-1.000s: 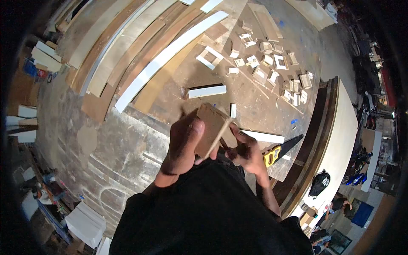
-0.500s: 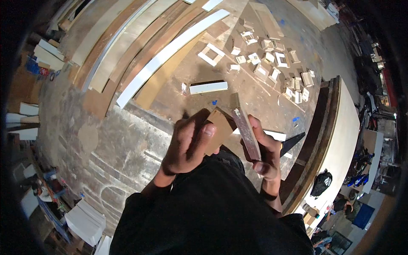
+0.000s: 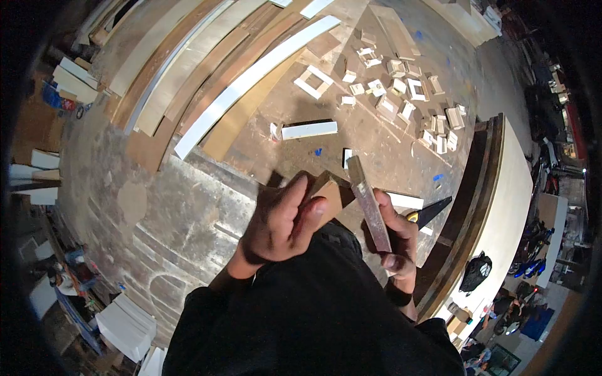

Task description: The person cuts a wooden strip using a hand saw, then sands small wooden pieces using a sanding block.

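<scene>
My left hand is closed round a short wooden block, its thumb lying over the tan face. In my right hand a narrow wooden strip is gripped between thumb and fingers, its long edge turned up. Block and strip are close together in front of my body; whether they touch low down I cannot tell. Just beyond them a white-faced strip lies on the work surface. A handsaw with a black blade and yellow on its handle lies to the right of my right hand.
Several long boards lie at the upper left. Small wood offcuts are scattered at the upper right, with a square wooden frame beside them. A pale-topped bench stands on the right, carrying a black bag. People appear at the lower edges.
The block in my left hand has turned, so its end shows more. The strip in my right hand has shifted slightly right and down. More of the saw's handle is visible.
</scene>
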Action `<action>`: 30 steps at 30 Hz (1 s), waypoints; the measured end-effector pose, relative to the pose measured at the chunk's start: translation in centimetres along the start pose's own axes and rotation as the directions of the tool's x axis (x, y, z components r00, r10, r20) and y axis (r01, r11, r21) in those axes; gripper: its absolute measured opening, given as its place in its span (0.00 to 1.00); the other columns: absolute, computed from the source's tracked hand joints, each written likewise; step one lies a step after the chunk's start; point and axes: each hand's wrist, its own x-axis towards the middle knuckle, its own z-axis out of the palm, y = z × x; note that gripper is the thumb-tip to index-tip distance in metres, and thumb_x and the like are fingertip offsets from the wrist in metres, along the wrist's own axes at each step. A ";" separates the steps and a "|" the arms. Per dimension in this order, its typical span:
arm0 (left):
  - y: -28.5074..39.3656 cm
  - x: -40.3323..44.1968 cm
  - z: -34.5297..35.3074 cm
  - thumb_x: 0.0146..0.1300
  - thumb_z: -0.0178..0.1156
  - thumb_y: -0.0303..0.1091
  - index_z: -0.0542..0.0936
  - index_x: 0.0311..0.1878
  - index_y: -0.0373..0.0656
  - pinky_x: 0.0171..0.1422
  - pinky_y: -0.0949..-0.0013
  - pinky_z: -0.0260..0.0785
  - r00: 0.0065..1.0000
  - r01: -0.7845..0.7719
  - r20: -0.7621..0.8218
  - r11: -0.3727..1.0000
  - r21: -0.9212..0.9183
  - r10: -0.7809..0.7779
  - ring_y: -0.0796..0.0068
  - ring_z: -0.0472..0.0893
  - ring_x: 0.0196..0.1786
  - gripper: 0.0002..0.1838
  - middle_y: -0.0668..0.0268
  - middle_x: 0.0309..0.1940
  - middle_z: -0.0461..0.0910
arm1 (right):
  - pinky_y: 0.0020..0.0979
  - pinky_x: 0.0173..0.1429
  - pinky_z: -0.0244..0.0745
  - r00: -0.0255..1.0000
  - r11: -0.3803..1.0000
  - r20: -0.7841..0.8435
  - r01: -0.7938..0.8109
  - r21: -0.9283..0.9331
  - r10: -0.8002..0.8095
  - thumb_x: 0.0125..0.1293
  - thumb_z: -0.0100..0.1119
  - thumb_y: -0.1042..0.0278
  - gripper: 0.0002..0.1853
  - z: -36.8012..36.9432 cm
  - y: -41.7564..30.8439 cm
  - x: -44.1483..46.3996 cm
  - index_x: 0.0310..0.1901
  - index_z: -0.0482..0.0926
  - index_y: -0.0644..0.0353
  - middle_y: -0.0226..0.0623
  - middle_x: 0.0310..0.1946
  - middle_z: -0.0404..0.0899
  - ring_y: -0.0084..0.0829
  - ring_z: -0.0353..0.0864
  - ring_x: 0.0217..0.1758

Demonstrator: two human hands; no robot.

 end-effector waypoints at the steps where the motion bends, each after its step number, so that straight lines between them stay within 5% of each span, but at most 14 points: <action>1: 0.7 -0.3 0.4 0.69 0.58 0.33 0.72 0.39 0.32 0.31 0.56 0.69 1.000 -0.001 -0.030 1.000 -0.005 0.001 0.41 0.78 0.28 0.11 0.48 0.24 0.74 | 0.39 0.80 0.44 1.000 0.999 0.026 0.018 -0.029 -0.017 0.43 0.69 0.49 0.53 0.6 -0.7 0.0 0.70 0.66 0.77 0.52 0.74 0.64 0.43 0.59 0.79; 5: 1.0 0.1 0.1 0.69 0.59 0.33 0.73 0.41 0.33 0.31 0.57 0.70 0.999 0.047 0.016 0.999 0.025 -0.047 0.42 0.80 0.29 0.11 0.48 0.25 0.76 | 0.38 0.80 0.45 1.000 0.995 -0.006 0.004 0.102 -0.003 0.50 0.69 0.51 0.51 1.5 -0.6 2.1 0.71 0.62 0.77 0.52 0.75 0.62 0.42 0.59 0.78; 9: 0.5 0.0 -0.7 0.69 0.61 0.35 0.75 0.41 0.34 0.31 0.60 0.71 0.987 0.106 0.114 0.993 0.050 -0.111 0.50 0.83 0.28 0.12 0.51 0.26 0.78 | 0.38 0.81 0.45 0.994 0.997 0.088 -0.068 0.044 0.064 0.55 0.68 0.57 0.47 -0.1 0.6 1.9 0.71 0.62 0.77 0.51 0.75 0.61 0.41 0.59 0.79; 12: 0.5 -0.6 -0.4 0.67 0.65 0.35 0.76 0.41 0.35 0.32 0.62 0.74 0.995 -0.019 0.099 0.999 0.043 0.015 0.55 0.85 0.28 0.13 0.53 0.28 0.81 | 0.39 0.81 0.50 0.985 0.969 -0.001 -0.168 -0.182 0.171 0.54 0.62 0.80 0.36 -0.9 1.5 2.0 0.68 0.68 0.75 0.50 0.75 0.62 0.39 0.57 0.80; 17: -0.2 -0.3 -0.1 0.63 0.69 0.36 0.79 0.41 0.36 0.36 0.63 0.78 0.994 0.062 0.089 0.996 0.058 -0.067 0.55 0.86 0.32 0.13 0.54 0.33 0.85 | 0.39 0.82 0.45 0.988 0.992 -0.092 -0.120 0.035 0.123 0.49 0.65 0.75 0.41 -1.7 2.1 1.2 0.69 0.67 0.74 0.51 0.75 0.62 0.40 0.57 0.80; 18: -0.7 -0.4 0.1 0.63 0.69 0.35 0.80 0.41 0.36 0.38 0.62 0.77 0.998 0.032 0.049 0.997 0.074 -0.036 0.55 0.86 0.33 0.13 0.55 0.33 0.85 | 0.30 0.54 0.51 0.989 0.996 -0.143 -0.052 -0.074 0.041 0.49 0.68 0.64 0.43 -1.7 2.1 1.3 0.69 0.69 0.71 0.47 0.71 0.67 0.27 0.61 0.52; 21: -1.5 -0.2 0.4 0.58 0.74 0.33 0.84 0.40 0.38 0.36 0.68 0.74 1.000 0.017 -0.011 0.995 0.100 -0.016 0.64 0.85 0.30 0.12 0.58 0.30 0.84 | 0.40 0.81 0.46 0.984 0.989 -0.163 0.046 -0.140 -0.068 0.46 0.70 0.65 0.46 -1.4 1.5 0.9 0.71 0.67 0.70 0.53 0.74 0.65 0.43 0.59 0.79; 24: -1.3 0.3 -0.3 0.55 0.75 0.32 0.85 0.37 0.38 0.34 0.68 0.73 0.999 -0.017 0.048 0.985 0.171 0.009 0.65 0.84 0.28 0.11 0.59 0.29 0.84 | 0.38 0.81 0.47 0.970 0.937 0.037 0.242 -0.250 -0.241 0.44 0.73 0.60 0.49 -1.6 2.1 0.6 0.69 0.67 0.74 0.54 0.71 0.68 0.43 0.63 0.77; 27: -1.6 0.4 -0.2 0.52 0.78 0.32 0.85 0.34 0.38 0.33 0.69 0.72 0.998 -0.059 -0.023 0.990 0.124 0.062 0.67 0.83 0.28 0.11 0.60 0.28 0.84 | 0.37 0.80 0.49 0.997 0.996 -0.072 0.031 -0.081 -0.037 0.41 0.73 0.66 0.49 -0.8 1.9 0.4 0.69 0.67 0.76 0.53 0.70 0.69 0.41 0.63 0.76; 30: -1.6 0.1 -0.7 0.50 0.79 0.33 0.84 0.34 0.40 0.39 0.68 0.75 0.999 -0.007 -0.046 0.998 0.069 0.010 0.67 0.86 0.33 0.12 0.62 0.30 0.85 | 0.37 0.79 0.50 0.997 0.994 -0.073 0.031 -0.106 -0.039 0.42 0.71 0.69 0.48 -0.9 2.1 0.6 0.69 0.67 0.76 0.52 0.70 0.70 0.40 0.64 0.76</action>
